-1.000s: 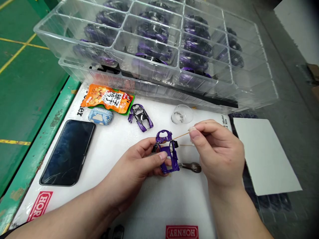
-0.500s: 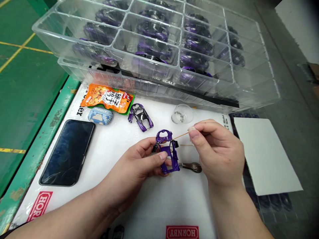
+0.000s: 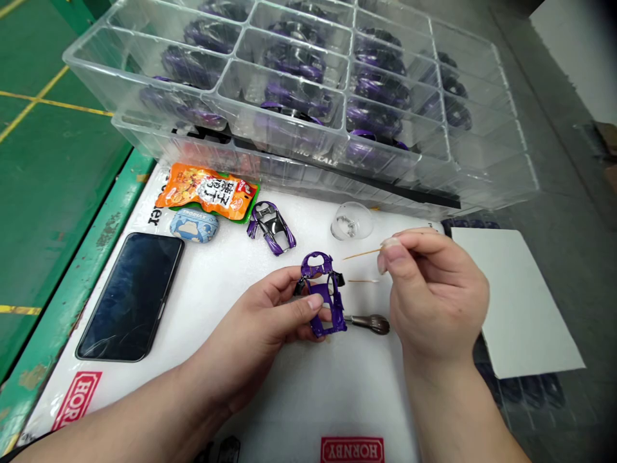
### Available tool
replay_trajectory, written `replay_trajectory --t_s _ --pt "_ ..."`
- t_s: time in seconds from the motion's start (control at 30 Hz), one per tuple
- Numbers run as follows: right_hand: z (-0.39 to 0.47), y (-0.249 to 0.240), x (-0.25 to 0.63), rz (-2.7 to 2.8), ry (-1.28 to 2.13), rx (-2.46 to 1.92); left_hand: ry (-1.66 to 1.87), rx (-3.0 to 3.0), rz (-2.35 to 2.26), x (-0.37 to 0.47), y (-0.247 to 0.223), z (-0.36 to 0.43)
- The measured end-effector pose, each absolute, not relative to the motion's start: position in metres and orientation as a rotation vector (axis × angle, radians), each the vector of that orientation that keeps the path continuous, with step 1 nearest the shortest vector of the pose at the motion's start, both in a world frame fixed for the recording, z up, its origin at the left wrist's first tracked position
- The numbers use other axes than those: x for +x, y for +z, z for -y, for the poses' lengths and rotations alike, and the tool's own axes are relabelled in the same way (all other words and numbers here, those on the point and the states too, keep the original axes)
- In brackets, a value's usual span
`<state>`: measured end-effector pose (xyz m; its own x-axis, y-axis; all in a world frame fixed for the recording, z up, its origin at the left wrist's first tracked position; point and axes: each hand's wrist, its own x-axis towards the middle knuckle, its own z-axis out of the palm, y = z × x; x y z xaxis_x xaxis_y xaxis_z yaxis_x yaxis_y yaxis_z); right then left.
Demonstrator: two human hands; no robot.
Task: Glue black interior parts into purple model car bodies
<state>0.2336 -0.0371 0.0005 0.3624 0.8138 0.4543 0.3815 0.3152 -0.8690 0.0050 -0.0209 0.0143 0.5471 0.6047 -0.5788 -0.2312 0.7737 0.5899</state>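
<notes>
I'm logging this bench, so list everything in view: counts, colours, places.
held shell: one, purple, centre
held stick: one, tan, right of centre
lying stick: one, tan, white-tipped, below held stick
tool handle: one, brown, right of held shell
car shell: one, purple-black, beyond held shell
cup: one, clear, beyond held stick
pouch: one, orange, far left
case: one, blue, before pouch
phone: one, black, left
trays: at least two, clear, stacked, back
tray parts: many, purple-black, inside
card: one, off-white, right
dark parts: several, near card
work surface: one, white, red labels
left hand: one, bare, gripping held shell
right hand: one, bare, pinching held stick
</notes>
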Motion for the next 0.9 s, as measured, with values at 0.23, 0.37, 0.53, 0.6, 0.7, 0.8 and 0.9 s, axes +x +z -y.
replay_trajectory --t_s 0.23,0.37,0.53,0.6,0.7,0.8,0.9 --pt "0.022 -0.011 0.240 1.297 0.043 -1.538 0.524 0.476 -0.858 0.005 0.014 0.021" --pt "0.014 -0.014 0.239 1.374 -0.008 -1.579 0.516 0.506 -0.869 0.005 0.013 0.021" --pt "0.011 -0.015 0.237 1.429 0.006 -1.624 0.515 0.527 -0.868 0.004 0.013 0.022" --pt "0.011 -0.016 0.238 1.442 0.011 -1.649 0.517 0.526 -0.868 0.004 0.012 0.023" --pt "0.011 -0.016 0.239 1.451 0.020 -1.668 0.521 0.520 -0.869 0.005 0.012 0.022" --pt "0.011 -0.015 0.239 1.448 0.033 -1.673 0.514 0.523 -0.875 0.005 0.013 0.022" --pt "0.012 -0.014 0.238 1.373 0.047 -1.644 0.512 0.533 -0.885 0.005 0.013 0.022"
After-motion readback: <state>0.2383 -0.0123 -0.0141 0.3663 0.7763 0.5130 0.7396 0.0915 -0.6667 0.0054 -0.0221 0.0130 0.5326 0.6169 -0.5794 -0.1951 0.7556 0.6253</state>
